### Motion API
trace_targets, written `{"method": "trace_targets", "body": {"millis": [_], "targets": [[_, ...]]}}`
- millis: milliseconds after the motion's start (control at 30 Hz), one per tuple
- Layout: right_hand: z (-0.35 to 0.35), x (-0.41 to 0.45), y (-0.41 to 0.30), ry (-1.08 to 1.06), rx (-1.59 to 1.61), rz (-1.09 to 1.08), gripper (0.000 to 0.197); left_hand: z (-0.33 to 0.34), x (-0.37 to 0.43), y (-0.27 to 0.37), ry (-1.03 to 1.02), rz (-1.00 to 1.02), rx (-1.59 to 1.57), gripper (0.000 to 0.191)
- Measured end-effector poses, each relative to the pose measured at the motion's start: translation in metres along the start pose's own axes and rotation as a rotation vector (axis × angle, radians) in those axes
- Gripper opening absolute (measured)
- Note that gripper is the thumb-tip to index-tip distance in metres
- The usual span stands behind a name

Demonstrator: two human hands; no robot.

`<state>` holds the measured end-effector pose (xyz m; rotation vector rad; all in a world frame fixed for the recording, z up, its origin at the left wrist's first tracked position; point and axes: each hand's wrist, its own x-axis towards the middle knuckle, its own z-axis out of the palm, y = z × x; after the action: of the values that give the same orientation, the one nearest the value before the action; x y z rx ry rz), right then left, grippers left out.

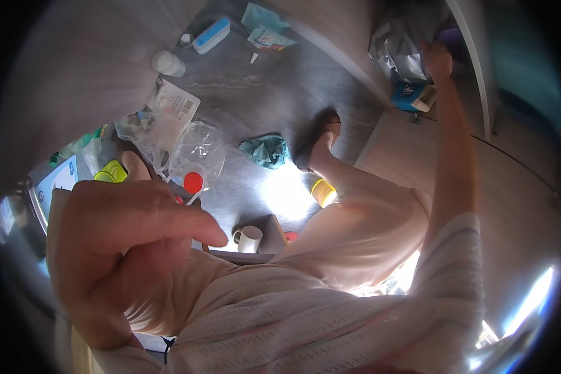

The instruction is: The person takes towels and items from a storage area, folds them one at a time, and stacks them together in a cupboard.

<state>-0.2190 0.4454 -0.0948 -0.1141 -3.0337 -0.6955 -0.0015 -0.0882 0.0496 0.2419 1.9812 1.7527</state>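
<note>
My right hand (437, 61) reaches into a cabinet at the upper right, against a crumpled silver foil bag (397, 51). A dark purple item (453, 39) lies just past the fingers; whether they grip it or the bag is unclear. Below the bag sits a blue box (406, 97) with a pale carton beside it. Close to the camera on the left, my left hand (121, 238) is raised with curled fingers. A pale upright edge shows behind that hand, and what the palm may hold is hidden.
On the grey floor are a clear plastic jug (197, 152) with a red cap, a teal cloth (266, 150), a yellow-rimmed container (324, 192), a white bottle (168, 64) and plastic packaging (175, 110). A white mug (248, 239) stands by a wooden panel. The cabinet door edge (477, 70) borders my right arm.
</note>
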Motion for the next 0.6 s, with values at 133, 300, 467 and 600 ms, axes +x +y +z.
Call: {"method": "trace_targets", "body": {"millis": [133,300,467,600], "targets": [[-0.012,-0.021,-0.016,-0.029,0.05,-0.039,0.04,-0.004,-0.004,0.002,-0.011,0.017,0.027,0.017],[-0.022,-0.043,-0.017,-0.017,0.071,-0.055,0.038,-0.012,-0.002,-0.007,-0.234,0.097,0.023,0.016],[-0.025,-0.055,-0.018,0.0,0.074,-0.094,0.035,-0.005,-0.005,-0.003,-0.203,0.039,0.016,0.018],[-0.022,-0.046,-0.011,0.077,0.074,-0.224,0.028,0.0,-0.001,0.004,-0.165,-0.065,-0.004,0.018]]}}
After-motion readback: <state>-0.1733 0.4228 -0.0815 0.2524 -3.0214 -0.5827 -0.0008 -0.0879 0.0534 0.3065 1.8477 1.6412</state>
